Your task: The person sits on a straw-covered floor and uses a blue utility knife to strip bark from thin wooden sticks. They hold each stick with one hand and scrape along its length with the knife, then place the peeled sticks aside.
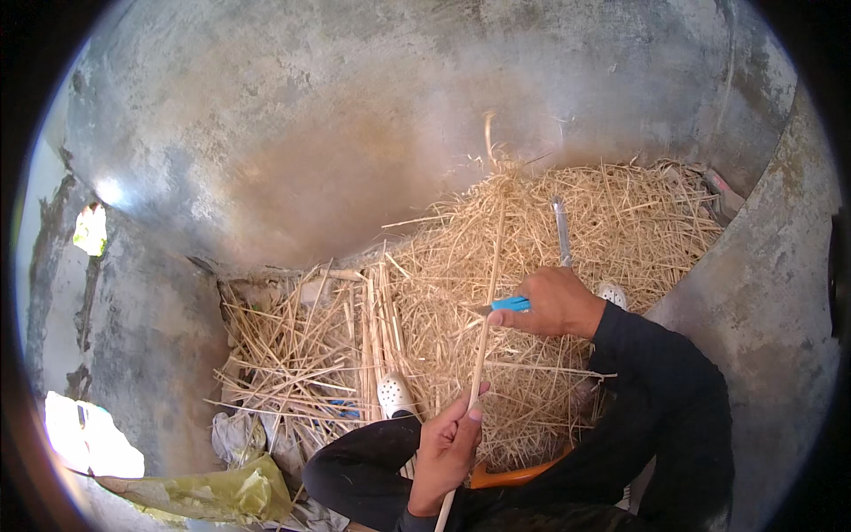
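Note:
My left hand is closed around the lower part of a long, thin pale strip, which looks like bamboo or cane. The strip slants upward away from me over the shavings. My right hand grips a knife with a blue part and a short grey blade, which lies against or very close to the strip above my left hand. A narrow silvery metal piece shows just beyond my right hand; whether it belongs to the knife I cannot tell.
A heap of straw-like shavings spreads against the grey wall. Longer strips lie at left, near my white perforated shoe. A yellow-green sack lies lower left. Something orange sits between my legs.

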The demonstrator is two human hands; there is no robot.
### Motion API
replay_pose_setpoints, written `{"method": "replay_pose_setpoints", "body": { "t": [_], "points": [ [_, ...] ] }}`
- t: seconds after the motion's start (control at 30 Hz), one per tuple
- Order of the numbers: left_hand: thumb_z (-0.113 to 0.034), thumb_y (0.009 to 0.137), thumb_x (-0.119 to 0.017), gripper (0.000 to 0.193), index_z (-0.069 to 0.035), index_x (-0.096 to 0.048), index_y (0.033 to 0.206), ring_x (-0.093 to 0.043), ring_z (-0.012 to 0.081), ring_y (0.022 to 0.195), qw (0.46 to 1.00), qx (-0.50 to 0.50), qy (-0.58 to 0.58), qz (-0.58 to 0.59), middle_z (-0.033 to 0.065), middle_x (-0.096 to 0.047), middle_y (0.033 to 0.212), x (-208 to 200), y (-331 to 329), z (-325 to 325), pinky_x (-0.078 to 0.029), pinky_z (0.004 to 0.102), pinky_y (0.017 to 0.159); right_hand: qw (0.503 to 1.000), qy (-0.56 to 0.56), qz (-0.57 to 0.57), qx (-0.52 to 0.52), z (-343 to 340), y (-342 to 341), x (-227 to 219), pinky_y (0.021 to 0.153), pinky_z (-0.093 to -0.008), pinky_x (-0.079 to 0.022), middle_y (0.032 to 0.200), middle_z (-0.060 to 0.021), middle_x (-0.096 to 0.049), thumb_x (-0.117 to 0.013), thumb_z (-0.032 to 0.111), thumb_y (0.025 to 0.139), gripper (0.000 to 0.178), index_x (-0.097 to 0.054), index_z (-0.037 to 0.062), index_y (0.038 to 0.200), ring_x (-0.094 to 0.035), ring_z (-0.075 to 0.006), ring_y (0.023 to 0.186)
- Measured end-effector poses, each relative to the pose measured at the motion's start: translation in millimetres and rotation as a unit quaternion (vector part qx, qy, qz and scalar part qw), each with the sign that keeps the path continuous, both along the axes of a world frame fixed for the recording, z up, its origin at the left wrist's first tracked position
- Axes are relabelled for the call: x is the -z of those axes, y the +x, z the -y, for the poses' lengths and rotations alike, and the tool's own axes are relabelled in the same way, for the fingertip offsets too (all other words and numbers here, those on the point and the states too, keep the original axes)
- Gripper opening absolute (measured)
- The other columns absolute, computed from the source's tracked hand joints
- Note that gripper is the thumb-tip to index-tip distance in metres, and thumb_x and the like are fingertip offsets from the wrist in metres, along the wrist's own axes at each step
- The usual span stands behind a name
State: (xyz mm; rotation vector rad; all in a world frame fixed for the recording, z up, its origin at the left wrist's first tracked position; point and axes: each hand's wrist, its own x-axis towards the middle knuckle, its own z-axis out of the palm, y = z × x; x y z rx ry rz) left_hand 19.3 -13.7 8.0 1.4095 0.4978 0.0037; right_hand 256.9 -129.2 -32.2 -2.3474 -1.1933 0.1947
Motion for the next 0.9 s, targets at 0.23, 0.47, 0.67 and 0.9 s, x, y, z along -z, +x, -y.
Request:
{"method": "replay_pose_setpoints", "body": {
  "t": [0.23,0.47,0.67,0.9],
  "points": [
    [-0.015,0.098,-0.049,0.038,0.003,-0.047,0.132,-0.037,0.0017,0.060,0.985,0.025,0.173,0.001,-0.0066,-0.043,0.069,0,-3,1,-0.030,0.0180,0.053,0.990,0.071,0.118,0.009,-13,17,16,0.044,-0.0411,-0.039,0.044,-0.0096,-0.048,-0.049,0.079,0.074,0.078,-0.055,0.0045,0.051,-0.051,-0.0268,0.041],
    [-0.016,0.097,-0.051,0.037,0.007,-0.049,0.126,-0.042,0.0053,0.062,0.976,0.040,0.213,0.017,0.0034,-0.045,0.064,10,-11,3,-0.040,0.0232,0.054,0.995,0.007,-0.016,0.095,4,50,32,0.044,-0.0379,-0.039,0.043,-0.0058,-0.043,-0.039,0.081,0.078,0.082,-0.053,0.0046,0.050,-0.048,-0.0216,0.041],
    [-0.012,0.097,-0.049,0.036,0.005,-0.049,0.129,-0.038,0.0027,0.063,0.953,0.071,0.295,-0.019,-0.0028,-0.043,0.067,4,-8,-1,-0.034,0.0189,0.053,0.995,-0.001,-0.009,0.100,-6,36,21,0.044,-0.0401,-0.039,0.046,-0.0068,-0.045,-0.040,0.082,0.076,0.081,-0.048,0.0066,0.048,-0.048,-0.0228,0.041],
    [-0.011,0.095,-0.050,0.033,0.007,-0.052,0.124,-0.044,0.0054,0.057,0.937,0.062,0.345,0.016,0.0049,-0.048,0.060,17,-12,-2,-0.040,0.0239,0.051,1.000,0.009,-0.002,0.015,-4,15,20,0.043,-0.0388,-0.040,0.043,-0.0057,-0.044,-0.034,0.084,0.077,0.083,-0.048,0.0074,0.048,-0.049,-0.0199,0.040]
  ]
}}
